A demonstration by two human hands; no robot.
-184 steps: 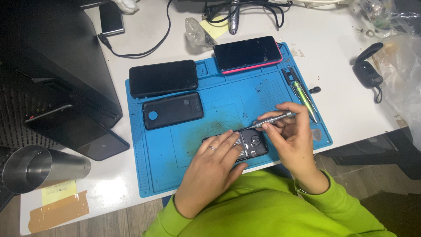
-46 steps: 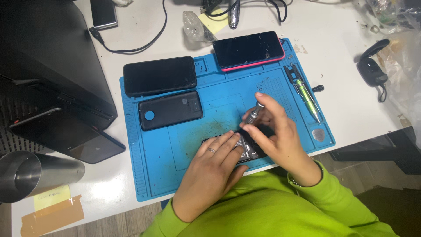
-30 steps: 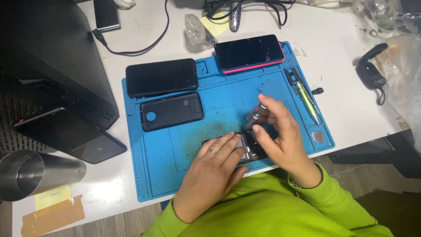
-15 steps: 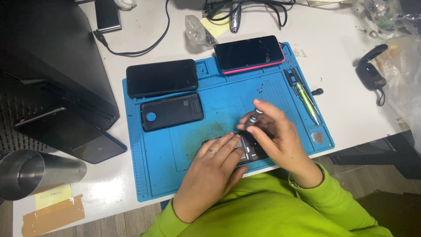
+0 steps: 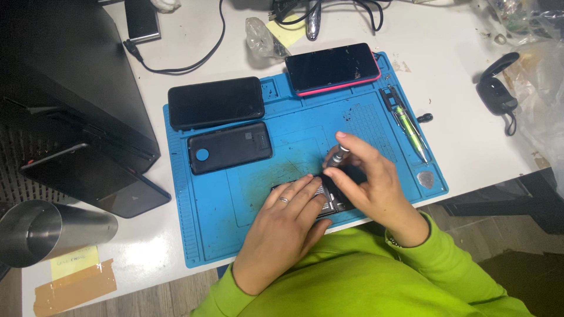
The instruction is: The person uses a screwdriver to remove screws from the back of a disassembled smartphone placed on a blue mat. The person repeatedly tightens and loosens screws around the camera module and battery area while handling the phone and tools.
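The opened phone (image 5: pixel 335 196) lies at the near edge of the blue mat (image 5: pixel 211 235), mostly hidden under your hands. Your left hand (image 5: pixel 288 226) presses flat on it, fingers spread, grasping nothing. Your right hand (image 5: pixel 376 191) has its grip pinched on a small screwdriver (image 5: pixel 339 155), held nearly upright over the phone. Farther back on the mat lie 3 other phones: a black one (image 5: pixel 216 103), a dark back cover (image 5: pixel 229 148) and a pink-edged one (image 5: pixel 332 67). The mat rests on the white desk (image 5: pixel 464 147).

Both arms wear bright lime-green long sleeves (image 5: pixel 376 276). The left hand (image 5: pixel 288 226) has a thin silver ring (image 5: pixel 284 200) on one finger.
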